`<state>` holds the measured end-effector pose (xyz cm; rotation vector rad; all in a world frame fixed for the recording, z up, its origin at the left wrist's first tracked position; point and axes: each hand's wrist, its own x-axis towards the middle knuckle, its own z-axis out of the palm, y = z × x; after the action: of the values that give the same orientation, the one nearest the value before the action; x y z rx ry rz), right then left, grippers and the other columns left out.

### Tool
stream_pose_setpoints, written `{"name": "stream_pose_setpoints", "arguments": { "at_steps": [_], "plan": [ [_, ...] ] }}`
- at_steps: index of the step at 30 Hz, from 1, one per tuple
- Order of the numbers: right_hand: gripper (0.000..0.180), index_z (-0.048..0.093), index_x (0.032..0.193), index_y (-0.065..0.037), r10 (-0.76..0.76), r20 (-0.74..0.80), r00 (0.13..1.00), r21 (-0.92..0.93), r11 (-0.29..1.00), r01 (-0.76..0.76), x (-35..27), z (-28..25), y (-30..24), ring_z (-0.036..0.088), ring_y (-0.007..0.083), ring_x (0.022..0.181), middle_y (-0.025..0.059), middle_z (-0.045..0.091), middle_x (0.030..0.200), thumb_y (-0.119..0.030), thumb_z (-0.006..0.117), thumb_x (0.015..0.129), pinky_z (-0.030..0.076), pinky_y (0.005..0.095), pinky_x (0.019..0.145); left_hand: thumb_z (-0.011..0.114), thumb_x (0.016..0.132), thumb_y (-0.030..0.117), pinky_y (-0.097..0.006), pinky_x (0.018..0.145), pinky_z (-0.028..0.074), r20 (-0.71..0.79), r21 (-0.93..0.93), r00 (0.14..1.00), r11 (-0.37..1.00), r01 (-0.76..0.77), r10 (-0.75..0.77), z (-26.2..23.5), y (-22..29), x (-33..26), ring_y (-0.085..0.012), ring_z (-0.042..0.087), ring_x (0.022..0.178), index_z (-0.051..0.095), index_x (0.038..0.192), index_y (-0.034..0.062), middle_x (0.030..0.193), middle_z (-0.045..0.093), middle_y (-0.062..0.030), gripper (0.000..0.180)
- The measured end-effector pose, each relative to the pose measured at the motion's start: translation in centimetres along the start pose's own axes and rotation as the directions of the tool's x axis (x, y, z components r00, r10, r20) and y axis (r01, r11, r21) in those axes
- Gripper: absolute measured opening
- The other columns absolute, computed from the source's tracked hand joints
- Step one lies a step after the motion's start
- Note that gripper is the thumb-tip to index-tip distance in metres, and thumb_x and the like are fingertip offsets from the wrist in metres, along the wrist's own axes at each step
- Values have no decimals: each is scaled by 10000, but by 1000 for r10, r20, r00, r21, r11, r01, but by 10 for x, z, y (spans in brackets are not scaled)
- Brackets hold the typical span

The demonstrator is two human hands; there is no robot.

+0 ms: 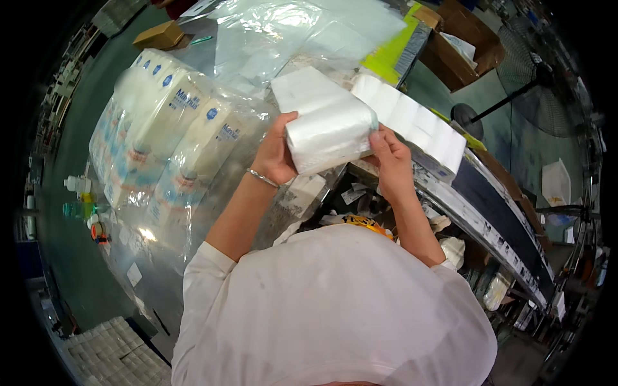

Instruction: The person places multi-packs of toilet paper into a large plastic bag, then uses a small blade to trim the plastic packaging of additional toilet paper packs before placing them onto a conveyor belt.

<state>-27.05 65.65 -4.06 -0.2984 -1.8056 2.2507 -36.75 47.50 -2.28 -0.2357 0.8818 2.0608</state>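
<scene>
Between my two hands is a white pack wrapped in glossy film, with a loose flap standing up at its far side. My left hand is closed on its left end, thumb on top. At the right end my right hand grips it, thumb on the front face and fingers behind. Just beyond, to the right, a row of white tissue packs lies at the head of a conveyor. On the left, a large clear bag holds several printed cream-coloured tissue packs.
Clear plastic sheets cover the far end of the table. The conveyor slopes away to the right. Beyond it stand a black fan and an open cardboard box. A small closed carton sits at the far left.
</scene>
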Motion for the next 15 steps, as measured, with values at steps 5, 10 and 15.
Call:
{"name": "stream_pose_setpoints", "arguments": {
  "at_steps": [5,10,15],
  "plan": [
    [246,576,800,-8,102,19,995,99,990,-103,-18,-2,2,496,121,969,54,398,1248,-214,471,883,456,278,775,539,764,397,-418,878,391,-28,23,999,1000,21,-20,-5,-10,-17,-239,495,1039,410,1213,79,1143,500,-80,565],
    [171,574,983,-49,-12,42,999,3,1000,12,-37,-4,13,524,99,891,10,516,1097,-138,530,845,447,262,770,516,776,456,-425,836,421,-58,143,997,989,-38,47,-18,-28,-38,-255,497,1036,357,1261,98,1178,484,-84,623],
    [141,584,909,-21,-109,171,979,-97,987,127,-66,9,14,450,166,1038,74,447,1192,-57,593,772,378,283,849,401,797,521,-508,824,428,62,136,998,990,-40,32,-38,-47,-70,-311,440,1128,309,1307,125,1283,401,-101,652]
  ]
}}
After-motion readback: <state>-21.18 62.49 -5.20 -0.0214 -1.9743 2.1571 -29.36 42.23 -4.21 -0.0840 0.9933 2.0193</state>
